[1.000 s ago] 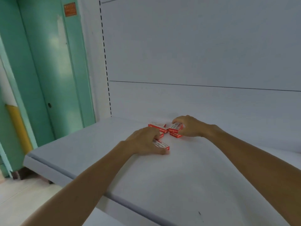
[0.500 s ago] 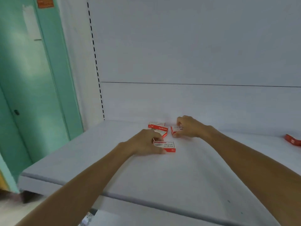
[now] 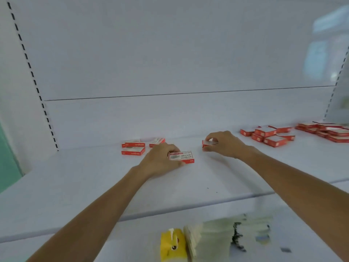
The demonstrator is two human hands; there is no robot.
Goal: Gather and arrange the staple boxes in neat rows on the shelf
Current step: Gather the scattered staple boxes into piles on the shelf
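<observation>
I'm gripping box (image 3: 182, 157) in left hand (image 3: 160, 161) | right hand (image 3: 226, 145) pinching second box (image 3: 209, 143) | aiming both flush against row (image 3: 133, 148), centre-left, edges square

Printed upside down on the staple box (image 3: 181, 157) at the left hand (image 3: 160, 161): brand word beginning "wang", remainder too blurred.
</observation>
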